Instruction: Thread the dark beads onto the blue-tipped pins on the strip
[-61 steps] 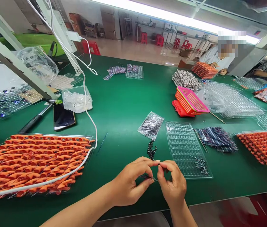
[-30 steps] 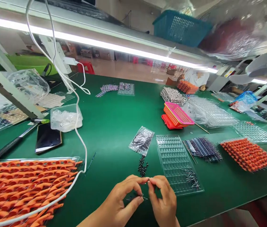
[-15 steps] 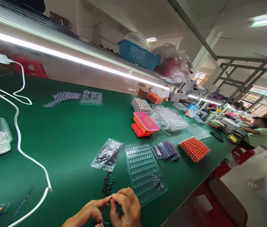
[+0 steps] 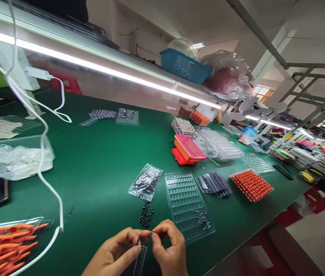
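Observation:
My left hand (image 4: pixel 119 251) is closed around a narrow dark strip (image 4: pixel 140 262) with rows of small marks, held low at the front edge of the view. Its forefinger reaches across to the right fingertips. My right hand (image 4: pixel 169 245) pinches thumb to forefinger on something small and dark, too tiny to name. Just beyond the hands lies a little heap of shiny black beads (image 4: pixel 146 216), spilling from below a clear zip bag (image 4: pixel 145 182) of dark bits. Right of it is a clear blister tray (image 4: pixel 184 199) with several thin dark pieces (image 4: pixel 202 219) at its near end.
Striped dark pieces (image 4: pixel 214 184) and a stack of orange pieces (image 4: pixel 251 185) lie to the right. Behind stands a pink and orange basket (image 4: pixel 189 147). A white cable (image 4: pixel 50 184) crosses the left side, near more orange pieces (image 4: pixel 4 243) and a plastic tub (image 4: pixel 18 159).
The view has swung left, so the table things sit further right. The strip in my left hand shows more now. Both hands stay together, fingertips meeting.

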The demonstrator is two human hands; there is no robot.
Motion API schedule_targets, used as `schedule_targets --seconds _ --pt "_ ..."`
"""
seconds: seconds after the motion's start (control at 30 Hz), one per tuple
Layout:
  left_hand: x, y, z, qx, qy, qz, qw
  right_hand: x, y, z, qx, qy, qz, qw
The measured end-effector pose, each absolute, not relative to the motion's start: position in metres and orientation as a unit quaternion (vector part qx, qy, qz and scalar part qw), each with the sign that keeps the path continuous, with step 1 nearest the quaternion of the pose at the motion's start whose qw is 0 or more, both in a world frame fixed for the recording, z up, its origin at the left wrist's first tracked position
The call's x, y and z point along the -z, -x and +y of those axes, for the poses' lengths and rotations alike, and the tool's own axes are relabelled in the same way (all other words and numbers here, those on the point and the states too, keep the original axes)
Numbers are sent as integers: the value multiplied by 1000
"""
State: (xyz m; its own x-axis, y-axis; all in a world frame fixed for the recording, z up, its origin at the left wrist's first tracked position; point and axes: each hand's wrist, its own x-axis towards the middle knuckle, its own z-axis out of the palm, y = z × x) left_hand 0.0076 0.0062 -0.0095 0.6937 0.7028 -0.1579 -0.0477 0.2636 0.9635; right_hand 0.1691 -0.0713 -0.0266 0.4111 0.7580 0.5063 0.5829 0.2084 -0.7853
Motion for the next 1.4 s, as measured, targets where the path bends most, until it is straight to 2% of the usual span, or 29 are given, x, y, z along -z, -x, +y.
schedule_targets --seconds 0.13,0.23,0.47,0.7,1.4 --pt "1 -9 6 -266 -519 305 753 23 -171 -85 -194 623 -505 565" --pt "1 -10 8 -277 -479 305 775 32 -170 -90 -223 617 -491 573" --pt "6 -11 8 -284 -459 344 769 41 -165 -90 -201 635 -490 562" --pt "4 -12 3 -249 -478 359 762 35 -165 -88 -213 630 -500 555" --pt "4 -12 1 -252 -544 359 715 36 -167 -89 -236 617 -514 546"
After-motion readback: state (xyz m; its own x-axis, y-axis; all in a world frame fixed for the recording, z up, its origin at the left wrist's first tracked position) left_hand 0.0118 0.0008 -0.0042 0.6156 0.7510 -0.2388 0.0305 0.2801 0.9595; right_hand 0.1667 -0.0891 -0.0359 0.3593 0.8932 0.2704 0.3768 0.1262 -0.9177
